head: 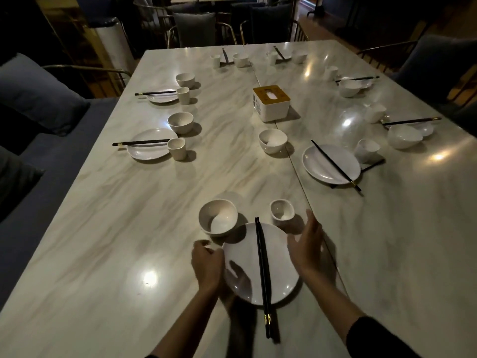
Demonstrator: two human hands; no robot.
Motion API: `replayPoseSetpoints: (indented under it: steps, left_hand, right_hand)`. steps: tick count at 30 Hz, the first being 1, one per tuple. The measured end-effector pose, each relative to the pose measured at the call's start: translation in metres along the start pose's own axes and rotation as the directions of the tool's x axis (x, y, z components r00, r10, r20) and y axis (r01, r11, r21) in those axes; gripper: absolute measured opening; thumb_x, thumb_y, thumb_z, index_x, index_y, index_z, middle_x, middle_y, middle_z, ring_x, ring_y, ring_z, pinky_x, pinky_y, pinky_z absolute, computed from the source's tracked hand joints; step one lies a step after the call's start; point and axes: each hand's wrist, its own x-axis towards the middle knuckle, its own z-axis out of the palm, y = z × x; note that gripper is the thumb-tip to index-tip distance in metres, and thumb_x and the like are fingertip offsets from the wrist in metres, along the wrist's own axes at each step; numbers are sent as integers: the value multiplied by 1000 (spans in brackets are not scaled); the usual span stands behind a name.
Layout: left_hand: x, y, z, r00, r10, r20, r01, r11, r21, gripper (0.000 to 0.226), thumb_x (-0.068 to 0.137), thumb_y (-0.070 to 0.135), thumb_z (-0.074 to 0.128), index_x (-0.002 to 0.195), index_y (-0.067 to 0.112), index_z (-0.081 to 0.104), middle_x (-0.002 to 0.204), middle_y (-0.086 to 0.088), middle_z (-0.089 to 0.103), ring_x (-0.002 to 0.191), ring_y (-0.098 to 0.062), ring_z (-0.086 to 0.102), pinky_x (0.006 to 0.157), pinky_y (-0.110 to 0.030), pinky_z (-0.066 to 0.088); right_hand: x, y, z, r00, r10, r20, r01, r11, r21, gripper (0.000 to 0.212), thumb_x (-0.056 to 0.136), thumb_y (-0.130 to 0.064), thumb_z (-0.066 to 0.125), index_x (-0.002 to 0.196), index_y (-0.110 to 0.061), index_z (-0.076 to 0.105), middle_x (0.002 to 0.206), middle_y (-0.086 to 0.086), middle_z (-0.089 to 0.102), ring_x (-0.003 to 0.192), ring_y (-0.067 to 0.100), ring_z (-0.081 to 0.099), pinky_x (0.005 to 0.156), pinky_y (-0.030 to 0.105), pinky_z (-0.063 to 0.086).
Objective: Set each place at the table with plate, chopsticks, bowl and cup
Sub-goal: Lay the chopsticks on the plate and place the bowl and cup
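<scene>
Now, by label:

Left hand [207, 264]: curled at the plate's 9 o'clock rim, fingers bent inward and touching the edge; whether it truly pinches the rim I cannot tell (the fingertips are blurred).

Right hand [307, 245]: open, fingers straight and together, palm facing the plate at its 3 o'clock side; it holds nothing, and contact with the rim is unclear.

Plate [240, 264]: white, flat on the marble table [116, 228], at the near edge between both hands.

Chopsticks [262, 275]: a black pair with gold-banded ends, lying across the plate from 12 to 6 o'clock, the near ends overhanging the rim toward the person.

Bowl [218, 217]: white, upright, just beyond the plate at about 11 o'clock, close to its rim.

Cup [282, 211]: small, white, upright, at the plate's 1 o'clock, just beside the right hand's fingertips.

Neighbouring place: a second plate [322, 166] at 2 o'clock from the near one carries slanted chopsticks, with a bowl [272, 140] and cup [366, 150] beyond it.

Tissue box [271, 102]: white with a tan top, at the table's middle (12 o'clock).

Other settings: more plates, bowls and cups line the left, far and right edges.
</scene>
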Motion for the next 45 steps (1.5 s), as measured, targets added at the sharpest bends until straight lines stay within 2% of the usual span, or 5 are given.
replayPoseSetpoints:
  steps: [7, 13, 33, 39, 45]
  left_hand:
    - [-51, -20, 36, 931, 87, 354, -129, 987, 99, 26, 90, 11, 58, 115, 14, 57, 102, -9, 68, 83, -15, 69, 72, -28, 59]
    - [-59, -21, 42, 904, 178, 388, -241, 963, 121, 32, 90, 12, 59, 122, 12, 57, 110, -11, 68, 84, -10, 63, 75, -18, 53]
    - [-58, -25, 42, 878, 261, 401, -335, 934, 126, 43, 88, 11, 62, 130, 14, 52, 120, -8, 64, 73, 1, 56, 60, -5, 47]
    - [-61, -33, 44, 939, 187, 289, -216, 974, 72, 46, 91, 12, 56, 135, 17, 44, 112, -10, 64, 88, -18, 67, 79, -37, 60]
    - [-58, -4, 60, 892, 408, 194, -431, 898, 93, 31, 87, 7, 60, 116, 16, 57, 103, 0, 63, 87, -8, 60, 73, -21, 53]
  right_hand:
    - [-73, 13, 12, 957, -70, 282, 122, 978, -171, 22, 94, -26, 55, 116, -32, 53, 90, -6, 70, 82, 3, 63, 62, 10, 45]
    - [-69, 13, 15, 928, -87, 361, 156, 974, -166, 32, 93, -31, 56, 125, -29, 57, 97, -7, 73, 87, 4, 68, 78, 26, 58]
    - [-70, 11, 12, 912, -122, 391, 184, 975, -125, 27, 95, -22, 54, 121, -23, 59, 91, -4, 72, 80, 4, 66, 74, 18, 53]
    - [-65, 12, 7, 963, -83, 258, 76, 996, 38, 25, 91, -11, 58, 115, -16, 63, 66, -10, 60, 66, 0, 59, 61, 7, 46]
    - [-17, 23, -27, 999, 9, -43, -5, 995, 104, 16, 85, 2, 57, 90, -8, 69, 74, -3, 64, 72, 13, 60, 56, 0, 36]
